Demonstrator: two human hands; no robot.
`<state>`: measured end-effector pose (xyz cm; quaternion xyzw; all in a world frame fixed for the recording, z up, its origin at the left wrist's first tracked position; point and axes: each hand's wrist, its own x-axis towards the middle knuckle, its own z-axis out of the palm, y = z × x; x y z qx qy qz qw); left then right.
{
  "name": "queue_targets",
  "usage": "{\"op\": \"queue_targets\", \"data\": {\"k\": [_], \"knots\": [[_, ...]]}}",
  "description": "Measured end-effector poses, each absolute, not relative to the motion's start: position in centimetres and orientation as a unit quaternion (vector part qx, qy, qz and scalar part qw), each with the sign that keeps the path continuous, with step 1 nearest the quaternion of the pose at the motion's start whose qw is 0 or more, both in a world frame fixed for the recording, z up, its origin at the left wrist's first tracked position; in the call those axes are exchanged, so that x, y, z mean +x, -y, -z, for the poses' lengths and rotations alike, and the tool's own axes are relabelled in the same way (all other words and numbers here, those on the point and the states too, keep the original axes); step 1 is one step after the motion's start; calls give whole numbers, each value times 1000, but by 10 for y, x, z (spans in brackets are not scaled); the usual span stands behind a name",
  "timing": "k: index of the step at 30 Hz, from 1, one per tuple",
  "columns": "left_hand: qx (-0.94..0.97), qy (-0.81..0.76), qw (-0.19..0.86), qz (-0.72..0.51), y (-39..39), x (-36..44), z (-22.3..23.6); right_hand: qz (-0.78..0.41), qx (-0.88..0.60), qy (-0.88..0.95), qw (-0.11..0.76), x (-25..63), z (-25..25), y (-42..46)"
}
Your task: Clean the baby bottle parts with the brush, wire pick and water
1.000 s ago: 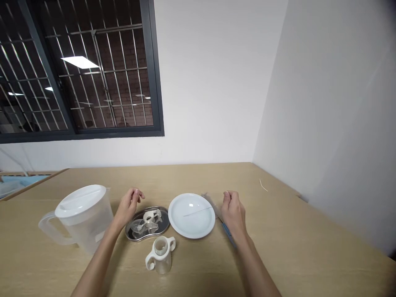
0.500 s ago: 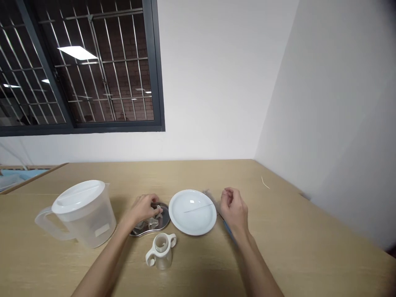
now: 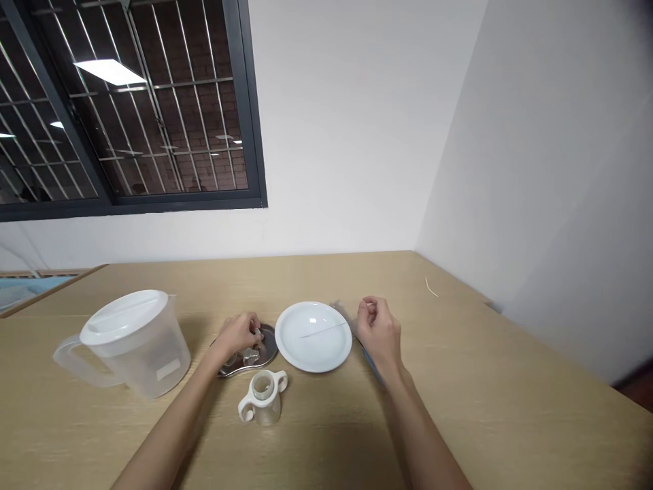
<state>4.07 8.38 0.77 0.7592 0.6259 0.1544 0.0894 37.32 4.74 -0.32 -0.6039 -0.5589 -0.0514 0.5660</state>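
My left hand (image 3: 239, 333) is over the kidney-shaped metal tray (image 3: 237, 367), its fingers pinched on a small pale plastic part (image 3: 258, 334). A clear plastic piece (image 3: 249, 356) lies in the tray, partly under the hand. To the right of the tray stands a white plate (image 3: 313, 357). A thin wire-like stick (image 3: 324, 331) crosses above the plate towards my right hand (image 3: 378, 330), which is closed; its grip is hidden. Below that hand lies a brush with grey bristles and a blue handle (image 3: 371, 361). A clear cup with two white handles (image 3: 264, 400) stands in front.
A translucent pitcher with a white lid (image 3: 135, 340) stands at the left. Far right on the wooden table (image 3: 484, 381) lies a thin white strip (image 3: 431, 287). A white wall (image 3: 352, 136) and a barred window (image 3: 153, 109) are behind.
My left hand has come down from beside the tray into it and closed on a small pale part. My right hand holds nearly the same place. The view has tilted down slightly.
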Motion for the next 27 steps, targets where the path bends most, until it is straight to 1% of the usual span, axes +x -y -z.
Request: {"op": "queue_targets", "data": {"k": [7,13,18,22,27], "knots": [[718,-644,93,-248,-63,11,-22,35,-611,558,560,372,2,-46],[630,-646,129,-411,-44,-1,-29,24,-610,561,559,371,1,-47],[596,-582,139,-536,-32,0,-34,23,-608,561,561,372,3,-48],[619,-512,153,-576,-18,4,-42,25,-611,560,559,372,3,-48],[628,-452,215,-596,2,12,-52,25,-611,565,554,371,2,-48]]}}
